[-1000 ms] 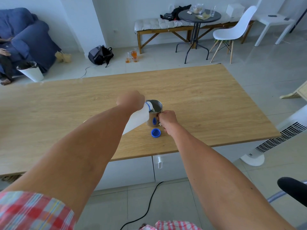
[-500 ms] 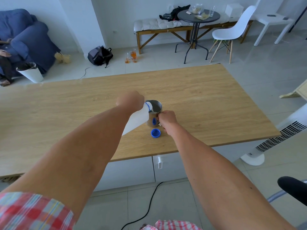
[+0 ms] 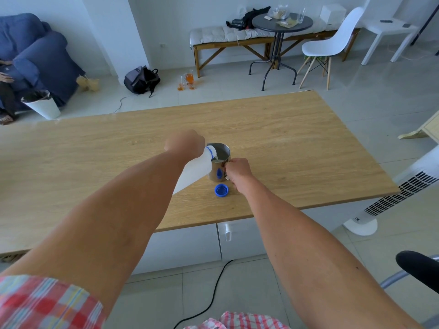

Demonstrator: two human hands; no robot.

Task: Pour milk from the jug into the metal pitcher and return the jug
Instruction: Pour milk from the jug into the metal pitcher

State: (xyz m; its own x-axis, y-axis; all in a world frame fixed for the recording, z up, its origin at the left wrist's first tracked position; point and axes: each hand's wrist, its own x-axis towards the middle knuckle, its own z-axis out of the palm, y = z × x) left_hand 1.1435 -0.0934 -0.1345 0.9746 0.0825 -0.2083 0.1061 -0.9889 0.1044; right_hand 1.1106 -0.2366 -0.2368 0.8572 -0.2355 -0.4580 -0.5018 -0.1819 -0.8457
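My left hand [image 3: 185, 142] grips a white plastic milk jug [image 3: 194, 170] and holds it tilted steeply, its blue-ringed mouth over the rim of the metal pitcher [image 3: 219, 166]. Milk shows inside the pitcher. The pitcher stands on the wooden table [image 3: 297, 148], and my right hand [image 3: 237, 170] grips its handle on the right side. The jug's blue cap [image 3: 221, 190] lies on the table just in front of the pitcher. My left forearm hides most of the jug's lower body.
A white tower fan [image 3: 389, 198] stands off the table's right edge. A black cable [image 3: 213, 290] runs over the floor below. A black chair part [image 3: 418, 267] sits at the lower right. Beyond the table stand a bench, round table and white chair [image 3: 332, 43].
Both hands hold almost the same pose. The jug stays tilted over the pitcher, and milk is now plainer inside it.
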